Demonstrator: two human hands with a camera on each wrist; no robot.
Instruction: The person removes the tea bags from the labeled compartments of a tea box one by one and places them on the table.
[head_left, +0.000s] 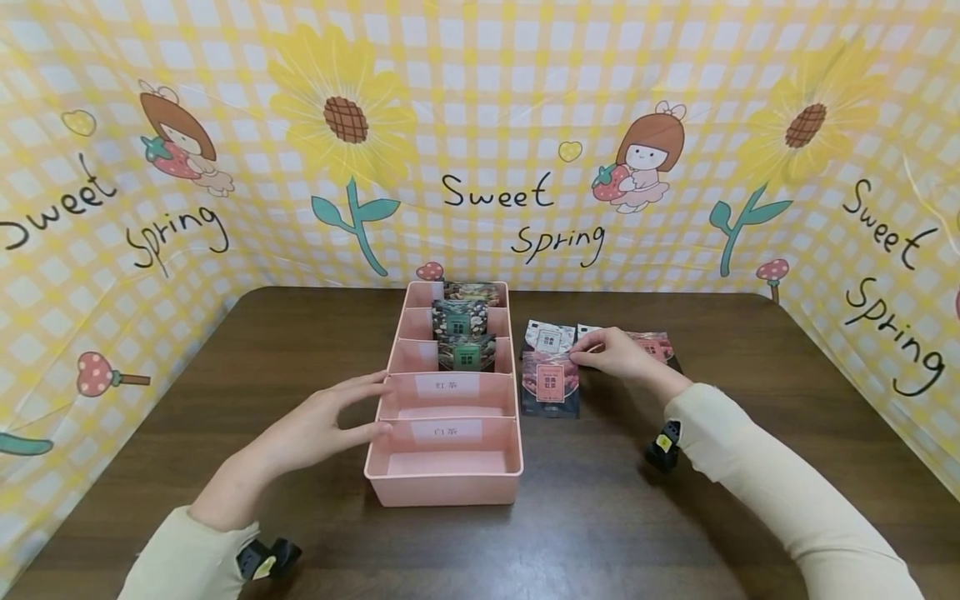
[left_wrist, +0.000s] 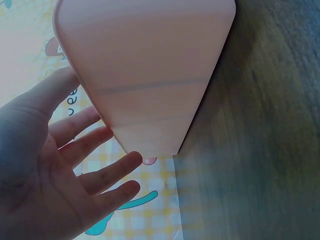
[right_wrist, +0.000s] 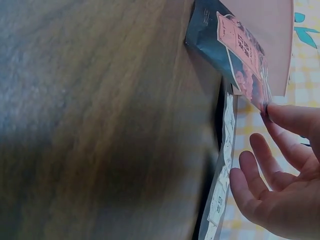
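Observation:
A pink tea sachet with a dark lower edge (head_left: 551,400) is pinched at its top corner between the thumb and index finger of my right hand (head_left: 621,354). In the right wrist view the sachet (right_wrist: 240,55) hangs tilted, its lower end near the table, and the other fingers are loosely bent. My left hand (head_left: 318,423) rests its fingertips and thumb at the left rim of a long pink divided box (head_left: 450,490), with the fingers spread. Dark green tea sachets (head_left: 467,354) stand in the three far compartments; the two nearest ones show only paper labels.
Behind the held sachet lies a white tea sachet (head_left: 550,337), with another white one (head_left: 588,331) beside it. A red-labelled sachet (head_left: 654,345) lies farther right, partly behind my right hand. A checked cloth (head_left: 480,108) stands around the back and sides of the brown table (head_left: 615,533).

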